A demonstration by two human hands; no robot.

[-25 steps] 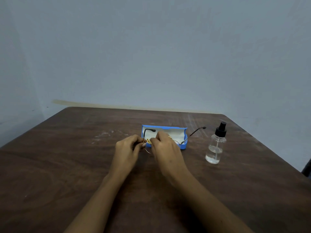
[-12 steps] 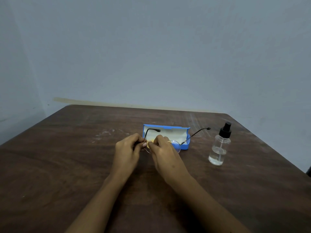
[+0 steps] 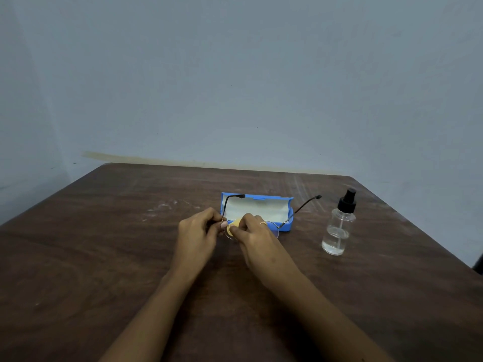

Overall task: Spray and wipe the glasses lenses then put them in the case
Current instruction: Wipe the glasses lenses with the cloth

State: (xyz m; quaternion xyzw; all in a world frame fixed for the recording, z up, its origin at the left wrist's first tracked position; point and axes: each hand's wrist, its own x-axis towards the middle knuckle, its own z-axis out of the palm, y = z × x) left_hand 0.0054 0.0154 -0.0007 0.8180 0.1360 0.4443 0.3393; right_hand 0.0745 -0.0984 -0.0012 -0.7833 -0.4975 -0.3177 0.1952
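Observation:
Thin-framed glasses (image 3: 300,209) with both temple arms unfolded are held just in front of the open blue case (image 3: 286,226). My left hand (image 3: 198,233) pinches the frame at its left hinge. My right hand (image 3: 254,237) pinches a small yellow cloth (image 3: 233,224) against the left lens, and it hides most of the right lens. The case lies open on the table with its pale lining showing. A clear spray bottle (image 3: 338,226) with a black pump top stands upright to the right, apart from both hands.
All of this sits on a dark brown wooden table (image 3: 104,257) that reaches a pale blue wall at the back. The table's right edge slopes close behind the bottle.
The hands stay at the left lens with the cloth; the glasses sit slightly higher, so both temple arms now stand out more clearly over the case. The camera view has shifted a little.

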